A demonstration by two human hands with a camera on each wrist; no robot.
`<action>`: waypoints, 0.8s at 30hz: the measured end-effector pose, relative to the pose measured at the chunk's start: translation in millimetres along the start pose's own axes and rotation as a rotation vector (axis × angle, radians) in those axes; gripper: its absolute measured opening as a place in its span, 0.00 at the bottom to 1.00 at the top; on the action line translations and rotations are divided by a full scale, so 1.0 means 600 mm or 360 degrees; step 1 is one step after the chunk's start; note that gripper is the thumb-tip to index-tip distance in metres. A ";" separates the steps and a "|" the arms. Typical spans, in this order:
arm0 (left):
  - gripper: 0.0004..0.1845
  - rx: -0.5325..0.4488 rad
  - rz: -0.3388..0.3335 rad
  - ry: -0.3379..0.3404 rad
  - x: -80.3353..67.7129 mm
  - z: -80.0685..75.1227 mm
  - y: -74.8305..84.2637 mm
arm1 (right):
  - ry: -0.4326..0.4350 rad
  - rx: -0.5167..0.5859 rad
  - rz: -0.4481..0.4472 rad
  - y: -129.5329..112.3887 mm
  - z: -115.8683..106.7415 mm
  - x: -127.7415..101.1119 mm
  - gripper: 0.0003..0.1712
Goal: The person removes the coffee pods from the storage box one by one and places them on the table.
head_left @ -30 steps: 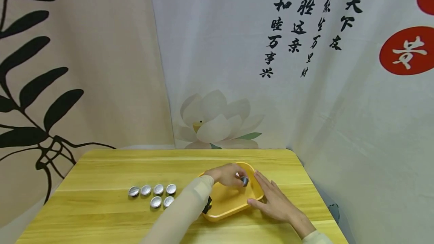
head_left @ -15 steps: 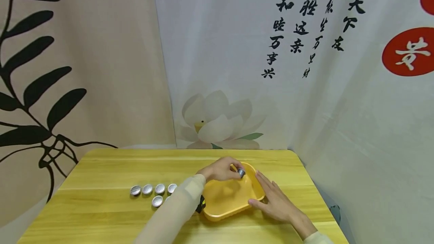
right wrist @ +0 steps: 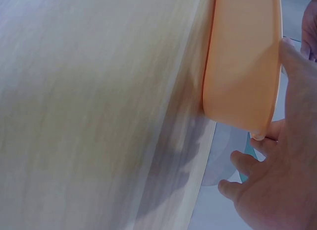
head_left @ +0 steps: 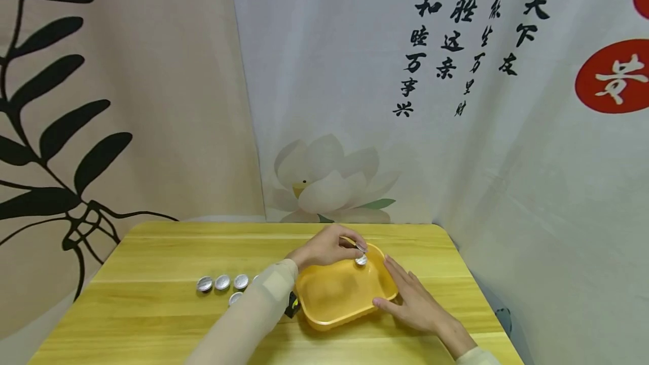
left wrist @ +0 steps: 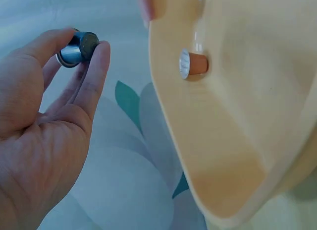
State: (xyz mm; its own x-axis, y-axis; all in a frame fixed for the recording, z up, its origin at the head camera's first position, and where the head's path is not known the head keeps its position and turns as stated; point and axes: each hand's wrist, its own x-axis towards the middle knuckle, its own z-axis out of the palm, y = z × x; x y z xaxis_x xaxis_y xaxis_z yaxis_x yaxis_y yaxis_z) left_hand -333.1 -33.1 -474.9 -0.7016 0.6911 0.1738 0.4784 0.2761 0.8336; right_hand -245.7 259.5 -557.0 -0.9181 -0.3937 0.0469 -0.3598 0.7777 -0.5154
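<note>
Wooden tabletop [head_left: 152, 308]: left hand [head_left: 327, 249] pinches a small capsule [left wrist: 77, 48] above the yellow tray [head_left: 324, 317], which the flat, spread right hand [head_left: 413, 306] steadies.

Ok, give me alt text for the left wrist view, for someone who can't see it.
A left hand pinches a small dark metal cap between thumb and fingertips, held apart from the yellow tray. A second small capsule, orange with a pale end, lies inside the tray.
</note>
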 end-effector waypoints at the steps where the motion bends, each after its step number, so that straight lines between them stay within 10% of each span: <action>1: 0.09 -0.0009 0.0001 0.0007 -0.003 -0.002 0.002 | -0.0002 0.0001 -0.0001 0.000 0.000 0.000 0.60; 24: 0.13 -0.0085 -0.0093 0.0196 -0.108 -0.061 0.010 | 0.0000 -0.0023 -0.0002 0.001 0.001 0.001 0.61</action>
State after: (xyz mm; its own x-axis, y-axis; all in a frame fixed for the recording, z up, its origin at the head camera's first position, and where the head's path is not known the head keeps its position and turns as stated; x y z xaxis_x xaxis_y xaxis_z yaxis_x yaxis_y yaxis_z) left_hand -304.2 -100.5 -462.1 -0.7884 0.5867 0.1848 0.4088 0.2753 0.8701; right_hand -246.6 259.4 -557.7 -0.9176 -0.3948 0.0472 -0.3633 0.7842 -0.5031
